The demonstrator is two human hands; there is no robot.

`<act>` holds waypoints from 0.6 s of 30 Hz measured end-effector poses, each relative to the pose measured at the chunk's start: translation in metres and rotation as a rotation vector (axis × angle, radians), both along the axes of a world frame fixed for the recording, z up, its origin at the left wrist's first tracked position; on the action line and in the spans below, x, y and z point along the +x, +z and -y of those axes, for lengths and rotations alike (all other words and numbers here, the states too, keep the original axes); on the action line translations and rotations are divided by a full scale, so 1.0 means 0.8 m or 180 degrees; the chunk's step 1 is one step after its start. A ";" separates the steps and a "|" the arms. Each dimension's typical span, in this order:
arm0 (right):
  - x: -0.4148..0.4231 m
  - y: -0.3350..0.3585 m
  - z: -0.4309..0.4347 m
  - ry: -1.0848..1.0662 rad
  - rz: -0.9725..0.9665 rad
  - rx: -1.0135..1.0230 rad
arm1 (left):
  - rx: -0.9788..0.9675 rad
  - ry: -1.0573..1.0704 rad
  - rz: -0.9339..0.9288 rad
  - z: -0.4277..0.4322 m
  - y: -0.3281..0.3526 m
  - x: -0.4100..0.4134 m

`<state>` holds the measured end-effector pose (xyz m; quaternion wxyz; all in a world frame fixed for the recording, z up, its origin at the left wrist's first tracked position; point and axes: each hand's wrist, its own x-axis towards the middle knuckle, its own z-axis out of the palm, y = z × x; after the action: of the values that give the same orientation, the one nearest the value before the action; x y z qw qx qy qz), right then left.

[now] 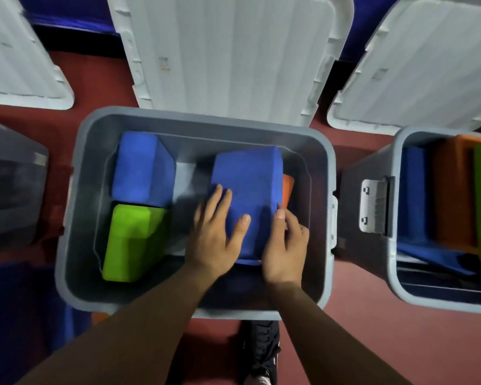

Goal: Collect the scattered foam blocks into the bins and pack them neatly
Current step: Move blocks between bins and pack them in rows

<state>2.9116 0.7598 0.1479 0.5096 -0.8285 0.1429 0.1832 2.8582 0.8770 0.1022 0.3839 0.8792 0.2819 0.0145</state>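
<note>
In the middle bin, the blue block lay in the right half, over an orange block that showed only at its right side. The left hand pressed on it with straight, spread fingers. The right hand gripped its near right corner, fingers curled over the edge. I judged the risk was here: a hard push could jam the soft foam crooked against the orange one. Then it would sit higher than the second blue block and the green block, not neatly.
</note>
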 end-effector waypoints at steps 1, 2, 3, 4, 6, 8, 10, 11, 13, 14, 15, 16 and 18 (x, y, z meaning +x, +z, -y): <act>-0.002 0.012 -0.009 0.0070 0.0094 0.0111 | -0.0004 0.0021 0.0101 -0.005 0.012 -0.007; -0.004 0.022 -0.020 0.0148 0.0205 0.0205 | -0.0048 0.0125 0.0161 -0.011 0.026 -0.014; -0.006 0.032 -0.032 0.0222 0.0314 0.0278 | -0.0130 0.0279 0.0156 -0.019 0.039 -0.019; -0.007 0.038 -0.044 0.0287 0.0387 0.0340 | -0.0219 0.0426 0.0086 -0.028 0.051 -0.022; -0.006 0.046 -0.070 0.0295 0.0420 0.0483 | -0.0441 0.0662 -0.0194 -0.050 0.069 -0.025; 0.002 0.048 -0.099 0.0141 0.0245 0.0638 | -0.0827 0.0943 -0.0402 -0.074 0.076 -0.020; 0.010 0.040 -0.125 0.0054 0.0006 0.0689 | -0.1159 0.1194 -0.0376 -0.093 0.075 -0.013; 0.012 0.031 -0.134 0.0086 -0.0113 0.0728 | -0.1242 0.1271 -0.0357 -0.099 0.071 -0.010; 0.016 0.009 -0.150 0.0294 -0.0400 0.0825 | -0.1205 0.1347 -0.0383 -0.109 0.057 -0.005; 0.016 -0.003 -0.155 0.0399 -0.0569 0.0837 | -0.1075 0.1309 -0.0363 -0.112 0.051 -0.003; 0.016 -0.013 -0.161 0.0478 -0.0693 0.0821 | -0.0912 0.1211 -0.0255 -0.115 0.044 -0.003; 0.018 -0.024 -0.166 0.0552 -0.0726 0.0825 | -0.0735 0.1072 -0.0102 -0.118 0.036 -0.002; 0.025 -0.039 -0.178 0.0811 -0.0769 0.0812 | -0.0305 0.0803 0.0102 -0.126 0.014 0.003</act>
<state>2.9313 0.9022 0.1167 0.5622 -0.7407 0.0727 0.3606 2.8606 0.9775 0.1137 0.4251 0.8171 0.3843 0.0632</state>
